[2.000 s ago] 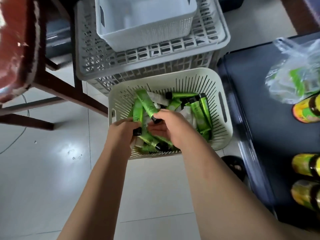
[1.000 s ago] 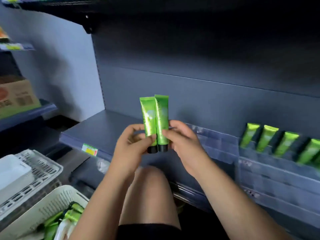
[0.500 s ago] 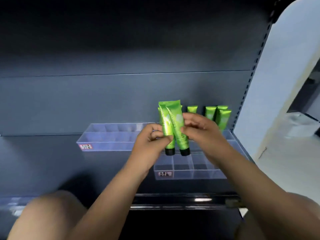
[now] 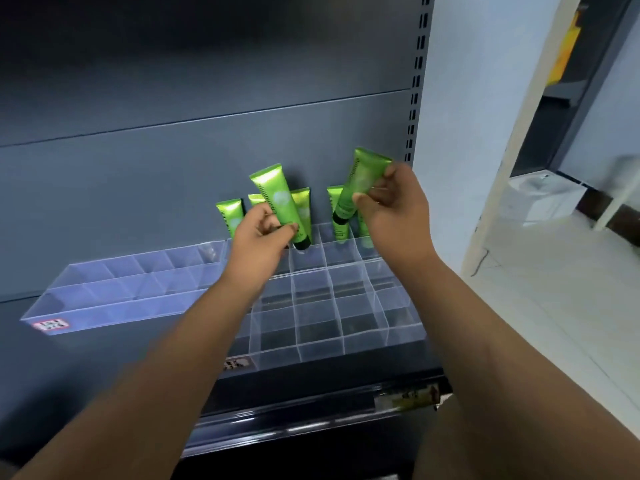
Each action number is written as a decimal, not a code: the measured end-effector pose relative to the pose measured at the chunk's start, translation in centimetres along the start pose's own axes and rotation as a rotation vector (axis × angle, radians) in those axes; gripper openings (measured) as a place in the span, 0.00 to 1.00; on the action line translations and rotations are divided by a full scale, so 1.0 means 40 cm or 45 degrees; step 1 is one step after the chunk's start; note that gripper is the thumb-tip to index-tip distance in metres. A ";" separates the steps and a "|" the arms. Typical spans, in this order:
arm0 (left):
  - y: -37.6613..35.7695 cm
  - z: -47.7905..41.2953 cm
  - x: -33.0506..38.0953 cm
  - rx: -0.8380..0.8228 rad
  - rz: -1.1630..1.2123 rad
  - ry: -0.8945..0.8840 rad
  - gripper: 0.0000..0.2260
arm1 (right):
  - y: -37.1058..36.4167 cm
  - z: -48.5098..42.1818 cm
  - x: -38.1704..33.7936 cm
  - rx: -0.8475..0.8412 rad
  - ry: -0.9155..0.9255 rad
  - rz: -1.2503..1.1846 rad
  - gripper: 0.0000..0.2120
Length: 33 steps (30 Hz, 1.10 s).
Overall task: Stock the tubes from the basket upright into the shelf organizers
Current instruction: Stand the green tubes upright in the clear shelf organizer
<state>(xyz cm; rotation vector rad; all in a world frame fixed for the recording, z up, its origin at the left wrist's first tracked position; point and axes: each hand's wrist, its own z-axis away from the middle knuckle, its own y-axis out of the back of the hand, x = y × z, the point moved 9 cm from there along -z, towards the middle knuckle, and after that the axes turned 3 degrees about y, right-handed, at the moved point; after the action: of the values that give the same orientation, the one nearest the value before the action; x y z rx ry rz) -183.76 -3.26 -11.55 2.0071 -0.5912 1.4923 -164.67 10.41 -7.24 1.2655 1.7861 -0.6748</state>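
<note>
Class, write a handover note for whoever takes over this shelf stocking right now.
Left hand: pinches a green plastic tube with a black cap, cap down over the back row of the clear plastic divided organizer.
Right hand: grips a second green tube, tilted, over the same row.
Done: several standing green tubes are upright in that back row.
Left: seat both held tubes; front rows and the second clear organizer show no tubes. Basket not in view.

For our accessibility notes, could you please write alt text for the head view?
The left hand holds a green tube and the right hand a second tube, caps down, above a clear organizer on a dark shelf. More tubes stand upright in its back row.
</note>
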 end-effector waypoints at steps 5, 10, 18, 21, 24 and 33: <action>0.004 -0.048 -0.055 0.113 0.009 0.036 0.17 | -0.035 -0.029 0.000 -0.028 0.013 0.016 0.09; -0.004 -0.066 -0.085 0.142 0.017 0.033 0.20 | -0.075 -0.048 -0.037 -0.147 0.212 0.178 0.24; -0.036 -0.089 -0.080 0.029 0.063 -0.098 0.10 | -0.073 -0.077 -0.024 -0.058 0.221 0.194 0.07; -0.033 -0.100 -0.087 0.043 0.081 -0.110 0.08 | -0.069 -0.079 -0.022 -0.030 0.247 0.215 0.06; -0.029 -0.105 -0.098 0.080 0.059 -0.105 0.11 | -0.064 -0.080 -0.027 0.009 0.284 0.240 0.07; -0.032 -0.122 -0.147 0.058 0.028 -0.057 0.13 | -0.070 -0.074 -0.018 -0.061 0.316 0.363 0.09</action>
<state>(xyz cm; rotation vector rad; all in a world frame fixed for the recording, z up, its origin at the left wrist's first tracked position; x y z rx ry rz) -188.07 1.05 -16.33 2.0799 -0.6051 1.4895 -168.14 11.43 -5.17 1.5873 1.7550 -0.3237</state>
